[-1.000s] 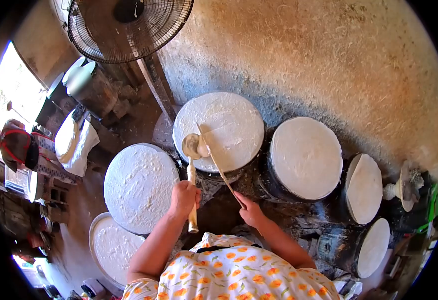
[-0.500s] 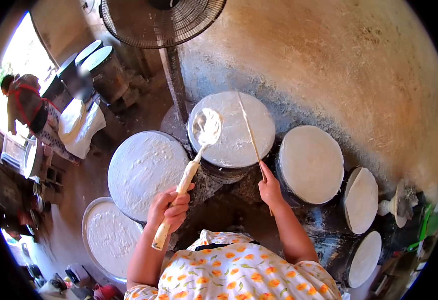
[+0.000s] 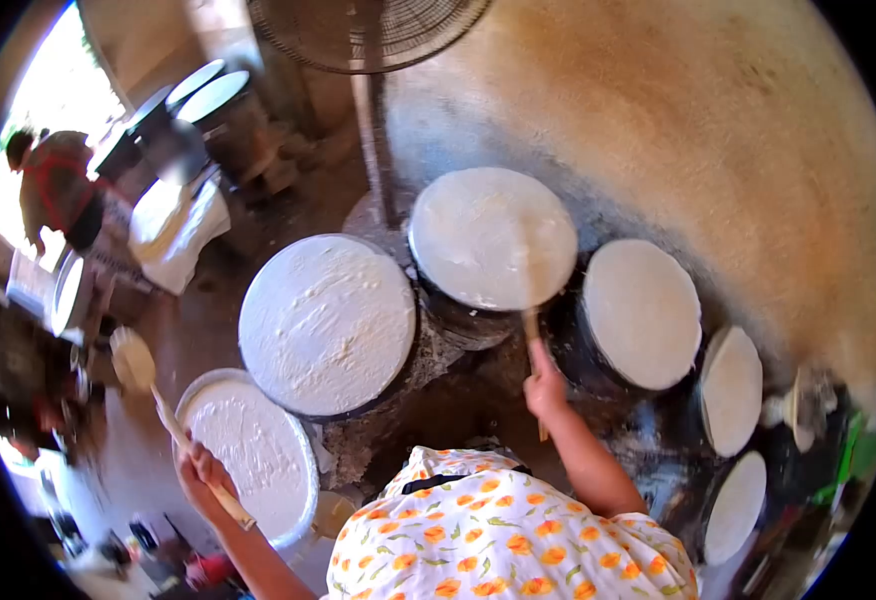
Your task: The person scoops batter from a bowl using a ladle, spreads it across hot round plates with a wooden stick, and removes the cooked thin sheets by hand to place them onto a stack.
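A rough, stained wall (image 3: 658, 130) curves from 12 to 3 o'clock, as read from the middle of the view, with a fan (image 3: 368, 35) cut off by the top edge between 11 and 12. Pale-coated round tops stand on dark drums: the far top (image 3: 458, 235) just off 12, the near top (image 3: 328, 325) at 9, another top (image 3: 643, 315) at 3, and two smaller tops (image 3: 731, 392) around 4. At 8 o'clock is a round tray (image 3: 310, 480) of white, lumpy batter (image 3: 248, 450). The left hand (image 3: 203, 475), also at 8, has its fingers curled shut around the ladle (image 3: 178, 428), whose bowl points out toward 9, well apart from the near top. The right hand (image 3: 546, 385), at 4 o'clock, is closed on a thin stick (image 3: 531, 325) that reaches up over the far top; its upper part is blurred, so whether it touches the surface cannot be told. The person's flowered shirt (image 3: 508, 540) fills 6 o'clock. Between 9 and 10, a second person (image 3: 58, 190) bends near a pale cloth (image 3: 193, 235), and more drums (image 3: 223, 120) stand at 10
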